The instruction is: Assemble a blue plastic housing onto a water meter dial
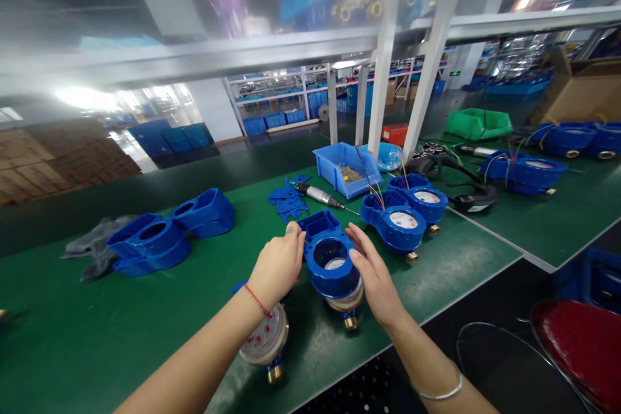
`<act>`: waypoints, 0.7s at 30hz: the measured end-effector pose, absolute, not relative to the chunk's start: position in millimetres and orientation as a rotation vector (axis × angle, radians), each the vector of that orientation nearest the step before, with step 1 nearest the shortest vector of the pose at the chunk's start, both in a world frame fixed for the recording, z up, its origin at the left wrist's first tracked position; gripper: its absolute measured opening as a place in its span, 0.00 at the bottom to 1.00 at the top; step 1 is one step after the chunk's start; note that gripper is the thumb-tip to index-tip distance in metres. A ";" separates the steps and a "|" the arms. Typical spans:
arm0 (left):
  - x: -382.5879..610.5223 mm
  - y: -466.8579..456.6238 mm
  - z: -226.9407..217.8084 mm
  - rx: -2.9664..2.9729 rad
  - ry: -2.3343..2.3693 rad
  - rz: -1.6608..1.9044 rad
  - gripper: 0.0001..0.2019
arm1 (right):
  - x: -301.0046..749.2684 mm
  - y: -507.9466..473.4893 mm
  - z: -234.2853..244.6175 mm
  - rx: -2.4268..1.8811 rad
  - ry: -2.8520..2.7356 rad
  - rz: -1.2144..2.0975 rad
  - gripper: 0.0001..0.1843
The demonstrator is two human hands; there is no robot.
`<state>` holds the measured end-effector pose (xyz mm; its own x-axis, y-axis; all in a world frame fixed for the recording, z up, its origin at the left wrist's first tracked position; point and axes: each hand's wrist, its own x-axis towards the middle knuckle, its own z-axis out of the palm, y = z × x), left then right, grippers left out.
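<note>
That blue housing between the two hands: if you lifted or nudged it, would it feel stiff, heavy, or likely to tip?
The blue housing looks like moulded plastic, so probably stiff and light itself. It sits atop a meter body with a brass fitting, so the stack may feel heavier and could tip. The left hand and right hand flank it.

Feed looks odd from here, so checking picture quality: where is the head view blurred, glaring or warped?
Head view: both hands, left hand and right hand, and the blue housing between them are sharp; the upper frame is smeared and hazy; a window at far left is blown out; the white posts lean and the table edge slants from wide-angle distortion.
</note>
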<state>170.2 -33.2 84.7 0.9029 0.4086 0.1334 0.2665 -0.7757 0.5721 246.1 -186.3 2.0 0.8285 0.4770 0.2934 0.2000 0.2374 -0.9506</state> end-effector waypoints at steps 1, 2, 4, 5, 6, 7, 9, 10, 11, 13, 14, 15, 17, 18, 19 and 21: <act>171.3 -33.2 83.3 2.521 0.478 0.363 0.07 | 243.4 -188.2 2.1 -1.366 -0.628 0.181 0.33; 172.2 -32.7 82.1 2.532 0.471 0.379 0.08 | 240.1 -190.3 2.0 -1.404 -0.655 0.151 0.31; 172.9 -31.0 80.5 2.540 0.445 0.394 0.08 | 232.6 -195.2 1.2 -1.501 -0.723 0.094 0.28; 172.7 -30.0 80.3 2.539 0.420 0.391 0.09 | 229.2 -197.8 0.6 -1.548 -0.749 0.070 0.27; 172.2 -29.1 80.4 2.533 0.388 0.383 0.09 | 226.5 -200.3 -0.2 -1.585 -0.765 0.050 0.26; 171.5 -28.4 80.7 2.520 0.353 0.365 0.10 | 224.7 -202.5 -1.0 -1.608 -0.769 0.044 0.26; 170.2 -27.6 81.0 2.481 0.283 0.306 0.13 | 225.0 -205.6 -3.0 -1.610 -0.730 0.071 0.25; 170.1 -27.3 80.8 2.447 0.258 0.274 0.14 | 227.1 -206.1 -4.1 -1.592 -0.689 0.095 0.26; 170.4 -26.7 80.2 2.397 0.249 0.239 0.15 | 230.5 -205.9 -5.3 -1.564 -0.639 0.125 0.26; 172.4 -24.1 77.7 2.251 0.285 0.156 0.17 | 240.0 -203.2 -7.9 -1.488 -0.534 0.190 0.29; 174.0 -21.7 76.1 2.174 0.324 0.143 0.18 | 245.5 -201.1 -9.1 -1.455 -0.486 0.227 0.32; 175.5 -18.5 74.5 2.115 0.366 0.165 0.19 | 250.9 -198.8 -10.3 -1.427 -0.448 0.266 0.34; 177.8 -10.3 72.0 2.102 0.431 0.295 0.21 | 260.3 -194.6 -12.3 -1.391 -0.396 0.339 0.37; 178.2 -5.7 71.2 2.133 0.440 0.360 0.23 | 263.7 -193.0 -13.3 -1.383 -0.380 0.365 0.38; 177.8 -1.1 70.8 2.168 0.430 0.372 0.27 | 266.1 -191.8 -14.3 -1.379 -0.372 0.393 0.39; 174.8 7.6 69.8 2.215 0.387 0.202 0.40 | 267.9 -190.6 -17.0 -1.368 -0.372 0.452 0.39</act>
<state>174.8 7.6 69.8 0.9388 0.3442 0.0108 0.2058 -0.5860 0.7837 267.9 -190.6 -17.0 0.8579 0.5138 -0.0068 -0.0917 0.1401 -0.9859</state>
